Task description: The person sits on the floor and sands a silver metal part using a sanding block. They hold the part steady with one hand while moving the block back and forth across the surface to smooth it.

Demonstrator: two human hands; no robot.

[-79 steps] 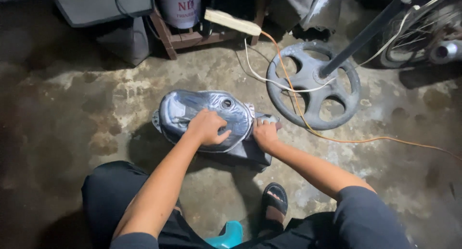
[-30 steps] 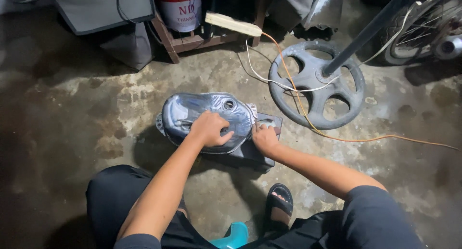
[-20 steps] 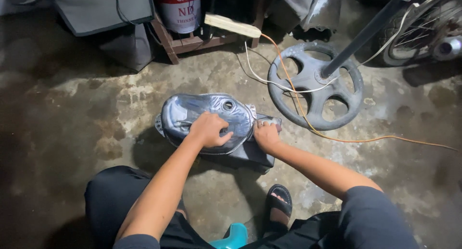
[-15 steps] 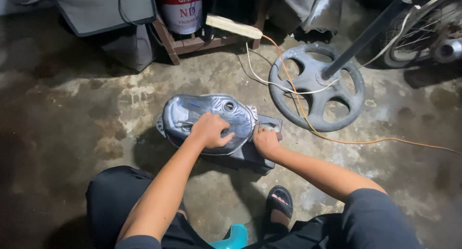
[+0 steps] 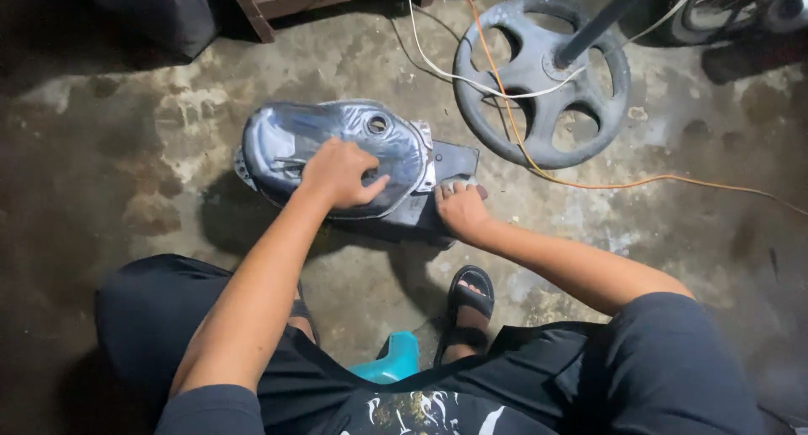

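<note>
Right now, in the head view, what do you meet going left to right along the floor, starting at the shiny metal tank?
Shiny metal tank → left hand resting on it → right hand at the tank's dark end → round grey fan base → orange cord.

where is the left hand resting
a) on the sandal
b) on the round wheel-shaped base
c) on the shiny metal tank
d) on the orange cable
c) The left hand lies flat on top of the shiny metal tank, while the right hand grips the tank's dark rear end.
</note>
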